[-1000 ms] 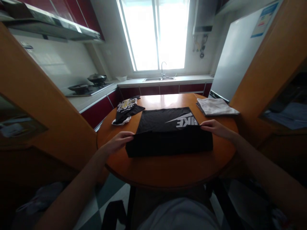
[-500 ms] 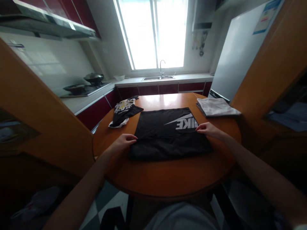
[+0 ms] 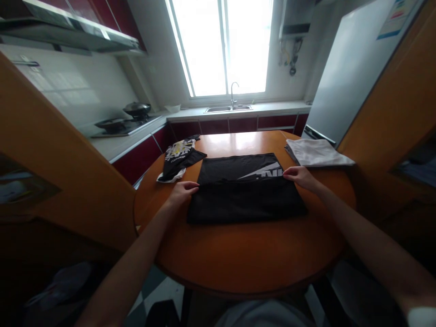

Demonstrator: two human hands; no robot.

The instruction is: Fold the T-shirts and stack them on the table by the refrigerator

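Note:
A black T-shirt (image 3: 245, 202) with a white NIKE print lies on the round wooden table (image 3: 252, 254), its near part folded over toward the far side. The fold's edge crosses the print, so only the upper part of the letters shows. My left hand (image 3: 185, 188) pinches the left end of that edge. At the right end, beside the print, my right hand (image 3: 299, 176) pinches the same edge between thumb and fingers.
A crumpled black and white printed garment (image 3: 179, 159) lies at the table's far left. Folded light-coloured cloth (image 3: 316, 153) sits at the far right. Beyond are a sink (image 3: 229, 109), a stove with pans (image 3: 114, 125) and a fridge (image 3: 354, 68).
Both hands have moved a little away from me, drawing the folded edge farther over the shirt. More of the NIKE letters is now covered. The view has shifted slightly.

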